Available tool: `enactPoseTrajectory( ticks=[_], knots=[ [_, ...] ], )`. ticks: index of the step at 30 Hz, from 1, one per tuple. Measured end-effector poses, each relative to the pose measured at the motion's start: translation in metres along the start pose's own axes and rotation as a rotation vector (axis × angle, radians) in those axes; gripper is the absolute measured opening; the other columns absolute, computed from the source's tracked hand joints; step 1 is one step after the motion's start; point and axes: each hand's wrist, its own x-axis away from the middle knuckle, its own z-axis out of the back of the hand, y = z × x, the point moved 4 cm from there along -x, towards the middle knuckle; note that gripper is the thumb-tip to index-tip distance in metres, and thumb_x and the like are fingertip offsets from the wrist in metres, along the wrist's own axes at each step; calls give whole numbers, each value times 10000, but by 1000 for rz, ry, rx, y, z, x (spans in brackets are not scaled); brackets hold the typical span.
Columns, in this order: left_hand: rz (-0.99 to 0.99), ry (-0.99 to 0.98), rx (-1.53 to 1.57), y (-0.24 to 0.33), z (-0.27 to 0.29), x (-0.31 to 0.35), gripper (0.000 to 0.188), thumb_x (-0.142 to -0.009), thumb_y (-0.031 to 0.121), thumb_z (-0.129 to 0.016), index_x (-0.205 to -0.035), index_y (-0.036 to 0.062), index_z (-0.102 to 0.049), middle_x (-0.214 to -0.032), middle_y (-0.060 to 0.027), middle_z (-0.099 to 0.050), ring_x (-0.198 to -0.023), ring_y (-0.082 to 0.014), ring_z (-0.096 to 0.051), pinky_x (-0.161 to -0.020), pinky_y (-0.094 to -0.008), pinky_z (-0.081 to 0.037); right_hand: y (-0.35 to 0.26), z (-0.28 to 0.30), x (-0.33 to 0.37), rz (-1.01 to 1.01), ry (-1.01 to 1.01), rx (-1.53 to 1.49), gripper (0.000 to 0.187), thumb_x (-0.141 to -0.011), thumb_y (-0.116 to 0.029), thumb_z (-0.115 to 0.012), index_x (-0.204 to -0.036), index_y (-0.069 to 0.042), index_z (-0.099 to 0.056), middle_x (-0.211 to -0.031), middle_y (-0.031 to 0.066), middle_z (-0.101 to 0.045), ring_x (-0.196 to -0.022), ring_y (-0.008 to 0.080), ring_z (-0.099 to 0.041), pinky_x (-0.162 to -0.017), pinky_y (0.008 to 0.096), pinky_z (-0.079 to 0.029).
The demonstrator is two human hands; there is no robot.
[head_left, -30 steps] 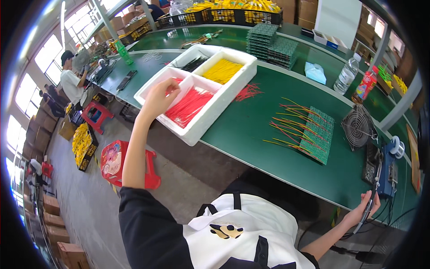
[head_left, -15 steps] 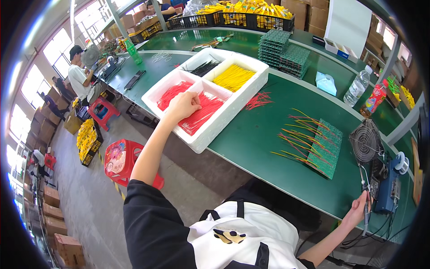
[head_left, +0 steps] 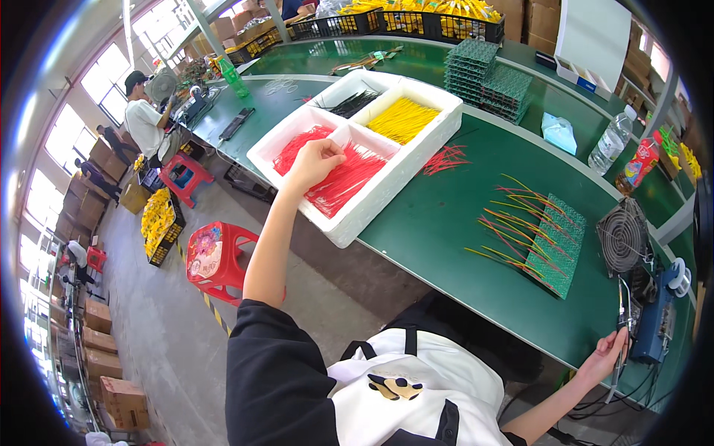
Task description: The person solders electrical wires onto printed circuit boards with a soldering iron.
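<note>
My left hand (head_left: 318,161) is over the red wires (head_left: 343,178) in a white foam box (head_left: 351,232), thumb and fingers pinched together; what they hold, if anything, is hidden against the red. Black wires (head_left: 355,104) and yellow wires (head_left: 401,121) fill two other compartments. At the right table edge my right hand (head_left: 604,357) is closed around a slim soldering iron (head_left: 622,327), beside a blue soldering station (head_left: 651,327). On the green table, a green circuit board panel (head_left: 559,245) has red and yellow wires (head_left: 513,229) sticking out to its left.
Loose red wires (head_left: 446,159) lie right of the box. Stacked green panels (head_left: 487,82), a water bottle (head_left: 611,141), a red-labelled bottle (head_left: 637,165) and a small fan (head_left: 622,236) stand behind and right. A red stool (head_left: 216,256) stands left; a person (head_left: 146,123) sits farther off.
The whole scene has shifted slightly right in the picture as the view turned. My left hand stays over the red wires, fingers still pinched; my right hand still grips the soldering iron.
</note>
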Motion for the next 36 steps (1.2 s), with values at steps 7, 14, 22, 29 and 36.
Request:
enactPoseTrajectory(
  ticks=[7,14,22,29,36],
  knots=[
    [29,-56,104,0,-2,0,79,-804,58,-624,-823,-19,-623,-695,-18,-617,-617,-65,-515,-590,-208,-422,-2,-1,1,-9,4,37,119,-891,-156,-576,-912,-42,-546,-705,-4,-513,-568,21,-377,-499,173,-289],
    [89,-55,195,-2,1,-1,96,-815,80,-618,-837,-12,-631,-702,-6,-612,-628,-57,-506,-599,-208,-421,-2,-4,2,4,21,57,120,-900,-156,-561,-904,-37,-548,-694,-5,-494,-572,26,-365,-507,181,-285],
    [119,-49,171,2,1,2,108,-836,89,-591,-857,-7,-636,-789,-19,-648,-656,-58,-506,-649,-213,-425,-4,-4,1,6,-1,51,111,-906,-150,-553,-880,-44,-535,-701,2,-523,-552,24,-379,-495,184,-288],
    [95,-66,175,-1,0,0,124,-858,106,-574,-877,-9,-615,-787,-16,-651,-661,-50,-499,-665,-212,-423,-2,-3,1,6,-21,44,127,-888,-163,-582,-907,-44,-540,-692,-6,-502,-579,23,-380,-507,179,-287],
    [62,11,-53,0,-5,2,241,-814,219,-633,-874,10,-529,-936,-181,-584,-897,-259,-578,-773,-359,-438,-3,-6,2,10,-24,47,124,-886,-163,-586,-904,-50,-538,-696,-7,-514,-580,18,-395,-502,171,-290]
  ],
)
